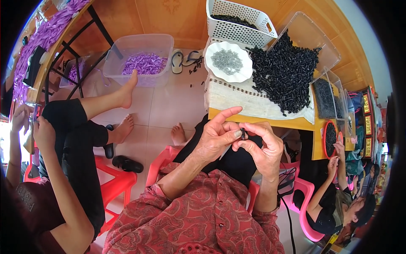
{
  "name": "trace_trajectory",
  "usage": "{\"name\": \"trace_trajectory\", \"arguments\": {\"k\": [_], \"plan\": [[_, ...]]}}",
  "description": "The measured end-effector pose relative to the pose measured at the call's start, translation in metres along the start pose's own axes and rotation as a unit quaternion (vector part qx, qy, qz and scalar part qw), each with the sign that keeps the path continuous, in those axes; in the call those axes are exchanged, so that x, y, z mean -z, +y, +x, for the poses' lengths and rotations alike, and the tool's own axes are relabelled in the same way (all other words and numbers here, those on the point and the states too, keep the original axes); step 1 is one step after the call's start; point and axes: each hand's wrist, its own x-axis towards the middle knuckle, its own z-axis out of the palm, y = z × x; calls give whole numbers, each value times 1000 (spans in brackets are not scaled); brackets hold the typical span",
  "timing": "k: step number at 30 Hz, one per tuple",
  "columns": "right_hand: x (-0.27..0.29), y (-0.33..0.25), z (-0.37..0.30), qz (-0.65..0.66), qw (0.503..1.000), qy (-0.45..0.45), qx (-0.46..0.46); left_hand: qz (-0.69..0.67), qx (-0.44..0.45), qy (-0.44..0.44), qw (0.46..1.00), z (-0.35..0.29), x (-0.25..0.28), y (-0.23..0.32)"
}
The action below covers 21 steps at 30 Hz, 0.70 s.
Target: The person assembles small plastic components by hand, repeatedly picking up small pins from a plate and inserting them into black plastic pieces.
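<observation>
Head view looks down on two hands meeting over the lap, just near of the tabletop (270, 123) edge. Left hand (215, 137) has its index finger stretched out toward the tabletop while thumb and other fingers pinch a small black part (243, 133). Right hand (263, 146) curls in from the right, its fingertips pressed onto the same part, so both hands touch it and each other.

Farther off on the tabletop, a cloth (237, 99) carries a big heap of black pieces (285, 74) on its right side. Left of the heap sits a white dish (211, 63) with small grey pieces (227, 61). Beyond the dish stands a white basket (239, 27) with dark pieces inside.

At far left on the floor, a clear tub (127, 46) holds purple bits (145, 63), with a bare foot (127, 91) resting against it. One person sits at left with both hands raised, and another sits at lower right beside a round red tray (325, 146).
</observation>
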Motion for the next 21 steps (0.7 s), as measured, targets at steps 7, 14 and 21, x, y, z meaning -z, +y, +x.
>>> {"name": "trace_trajectory", "arguments": {"k": [7, 14, 21], "plan": [[1, 6, 0, -10, 1000, 15, 18, 44, 22, -63, 997, 1, 12, 0], [-2, 5, -3, 36, 998, 40, -12, 168, -38, -79, 982, -2, 10, 1], [-4, 8, -7, 59, 997, 46, -16, 238, -44, -55, 969, -6, 9, 2]]}}
